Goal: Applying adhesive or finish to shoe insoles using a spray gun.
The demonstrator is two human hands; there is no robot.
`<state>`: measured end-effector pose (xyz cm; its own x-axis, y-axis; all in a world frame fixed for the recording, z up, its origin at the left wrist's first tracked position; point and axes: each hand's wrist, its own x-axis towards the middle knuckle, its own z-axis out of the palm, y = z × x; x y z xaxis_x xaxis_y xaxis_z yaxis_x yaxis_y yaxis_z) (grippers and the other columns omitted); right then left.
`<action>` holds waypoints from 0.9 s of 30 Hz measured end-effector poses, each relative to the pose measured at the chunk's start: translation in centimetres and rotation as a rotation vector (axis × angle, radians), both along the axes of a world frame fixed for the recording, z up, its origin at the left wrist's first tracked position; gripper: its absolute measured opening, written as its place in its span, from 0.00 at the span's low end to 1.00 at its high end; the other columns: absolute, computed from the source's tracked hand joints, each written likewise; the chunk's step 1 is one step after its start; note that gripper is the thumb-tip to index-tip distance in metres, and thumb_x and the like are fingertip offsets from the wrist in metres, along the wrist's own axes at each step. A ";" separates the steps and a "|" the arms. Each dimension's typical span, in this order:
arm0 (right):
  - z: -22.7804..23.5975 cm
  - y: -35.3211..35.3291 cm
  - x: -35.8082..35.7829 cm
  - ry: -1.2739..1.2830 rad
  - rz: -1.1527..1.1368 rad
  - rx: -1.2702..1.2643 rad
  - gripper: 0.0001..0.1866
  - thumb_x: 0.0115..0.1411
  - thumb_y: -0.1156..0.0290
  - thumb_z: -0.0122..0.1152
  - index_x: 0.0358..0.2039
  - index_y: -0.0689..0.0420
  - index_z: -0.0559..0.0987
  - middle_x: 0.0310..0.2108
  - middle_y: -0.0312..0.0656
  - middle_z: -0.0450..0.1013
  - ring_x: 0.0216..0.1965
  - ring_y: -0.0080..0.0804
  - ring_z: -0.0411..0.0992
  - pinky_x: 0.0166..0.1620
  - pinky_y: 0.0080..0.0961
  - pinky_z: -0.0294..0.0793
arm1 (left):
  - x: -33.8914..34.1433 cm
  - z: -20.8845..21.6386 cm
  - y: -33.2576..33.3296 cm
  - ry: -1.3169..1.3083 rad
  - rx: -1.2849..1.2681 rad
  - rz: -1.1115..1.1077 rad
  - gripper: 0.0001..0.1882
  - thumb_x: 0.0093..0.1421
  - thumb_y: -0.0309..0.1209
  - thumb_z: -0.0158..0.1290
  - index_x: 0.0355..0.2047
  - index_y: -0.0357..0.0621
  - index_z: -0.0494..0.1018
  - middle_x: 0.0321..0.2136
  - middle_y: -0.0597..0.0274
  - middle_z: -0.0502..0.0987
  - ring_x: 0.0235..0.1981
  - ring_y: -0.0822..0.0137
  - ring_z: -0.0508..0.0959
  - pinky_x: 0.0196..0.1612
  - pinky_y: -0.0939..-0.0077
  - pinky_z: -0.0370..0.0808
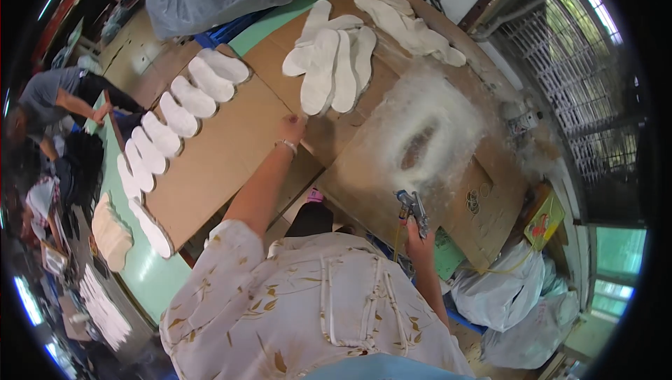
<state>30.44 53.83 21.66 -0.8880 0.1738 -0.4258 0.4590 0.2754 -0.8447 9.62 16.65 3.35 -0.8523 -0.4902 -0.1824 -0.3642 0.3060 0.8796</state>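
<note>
My right hand (418, 231) is wrapped around a metal spray gun (411, 205) with a yellowish hose running down from it. The gun points at a cardboard sheet (350, 170) coated with a ring of white spray residue (448, 103), brown in its middle. My left hand (292, 129) is over the table with its fingers curled, close to the lower end of a white insole (320, 75). Whether it grips anything there is too small to make out. That insole lies in a loose pile with several others.
A row of white insoles (178, 115) lines the left cardboard edge, with beige ones (112, 236) on the green tabletop (143, 268). More insoles (413, 26) lie at the back. Rubber bands (473, 201) and white plastic bags (504, 289) are at right. A co-worker (56, 96) bends at far left.
</note>
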 end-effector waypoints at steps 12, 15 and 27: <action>0.7 -0.8 -0.5 -0.072 -0.343 0.023 0.14 0.59 0.64 0.53 0.36 0.62 0.77 0.26 0.33 0.72 0.30 0.18 0.66 0.34 0.19 0.66 | -10.0 11.8 5.0 0.064 0.953 -0.071 0.05 0.57 0.28 0.49 0.32 0.41 0.68 0.28 0.63 0.73 0.27 0.70 0.73 0.29 0.77 0.72; 1.0 -1.2 -1.0 -0.097 -0.344 0.005 0.14 0.59 0.63 0.54 0.35 0.62 0.76 0.23 0.34 0.68 0.27 0.20 0.63 0.32 0.21 0.64 | -14.8 18.3 8.1 0.197 1.046 -0.281 0.05 0.58 0.25 0.47 0.35 0.40 0.67 0.30 0.62 0.72 0.29 0.69 0.73 0.35 0.72 0.75; 2.3 -1.2 2.2 -0.049 -0.484 0.067 0.13 0.58 0.64 0.55 0.34 0.61 0.74 0.21 0.31 0.63 0.26 0.19 0.59 0.29 0.20 0.62 | -13.4 23.7 24.9 0.086 1.195 -0.577 0.05 0.56 0.25 0.52 0.31 0.41 0.68 0.27 0.65 0.72 0.26 0.73 0.73 0.34 0.76 0.77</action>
<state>32.63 52.66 24.01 -0.6779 0.5898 -0.4389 0.5865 0.0739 -0.8066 -3.81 41.55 27.01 -0.9130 0.3658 -0.1809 -0.3744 -0.5748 0.7276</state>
